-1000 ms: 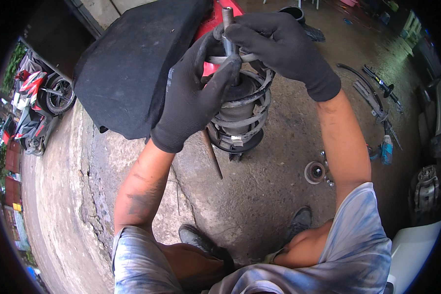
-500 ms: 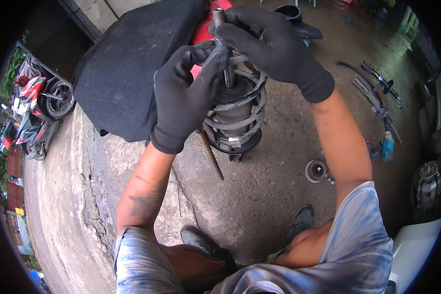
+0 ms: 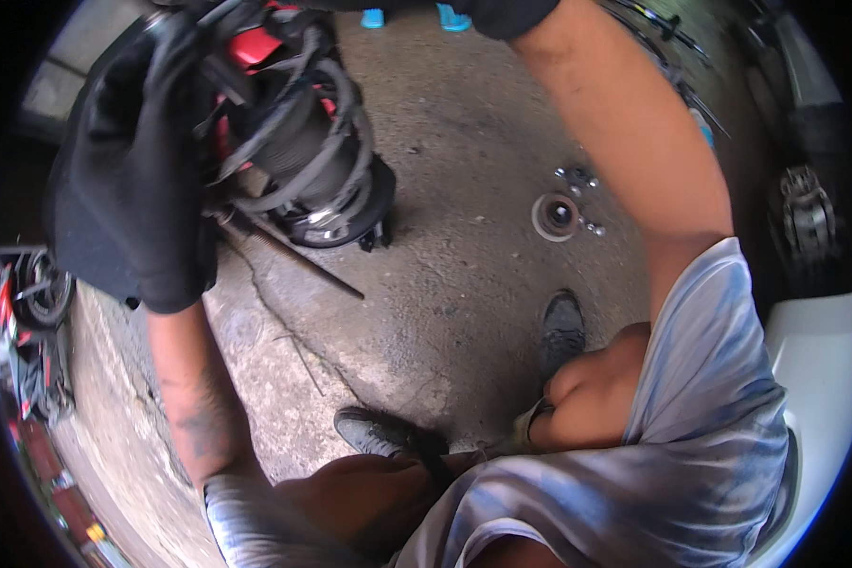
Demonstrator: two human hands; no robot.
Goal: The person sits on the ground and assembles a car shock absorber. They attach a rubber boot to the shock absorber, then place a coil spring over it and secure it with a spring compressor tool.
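A strut with a coil spring [image 3: 298,142] stands tilted at the upper left, its base on the concrete. My left hand [image 3: 147,161], in a black glove, is closed around the rod at the strut's top. The fingers are partly blurred, and the upper end of the rod lies near the picture's edge. My right hand [image 3: 511,13], also gloved in black, reaches to the top edge; mostly its cuff shows and its fingers cannot be made out. Beside the strut's base a long thin metal bar [image 3: 303,263] slants down to the right.
On the floor right of centre lie a round metal part [image 3: 556,217] and several small nuts [image 3: 577,180]. Long dark car parts [image 3: 667,28] lie at the upper right. A motorcycle [image 3: 33,331] stands far left; a white panel [image 3: 819,369] is at the right. Blue footwear [image 3: 452,17] shows at the top.
My view has swung, so the strut and my left hand now appear farther left and higher. My right hand has left the strut's rod and gone up toward the top edge.
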